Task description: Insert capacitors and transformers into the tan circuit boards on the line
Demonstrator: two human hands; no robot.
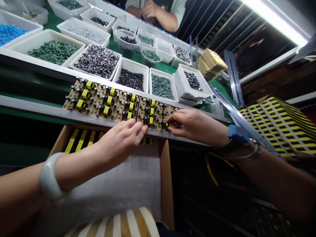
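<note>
Two brown circuit boards point(118, 113) lie end to end along the metal rail, filled with small parts and rows of yellow-topped transformers point(107, 110). At the right-hand board, my right hand point(190, 126) has its thumb and index finger closed around a yellow-and-black transformer point(166, 124) at the board's surface. My left hand point(125, 136) is closed at the near edge of the rail, fingers curled together; whatever it may hold is hidden. Below it, an open cardboard box point(166, 171) contains rows of yellow-and-black transformers point(80, 140), partly covered by my left forearm, and a grey-white sheet.
White bins of loose components point(96, 62) stand in rows beyond the rail. Stacked brown boards point(211, 64) are at the back right, near clear plastic tubes point(233, 79). A yellow-and-black block of packed parts point(278, 121) sits at right. Another person's hands point(150, 10) are across the table.
</note>
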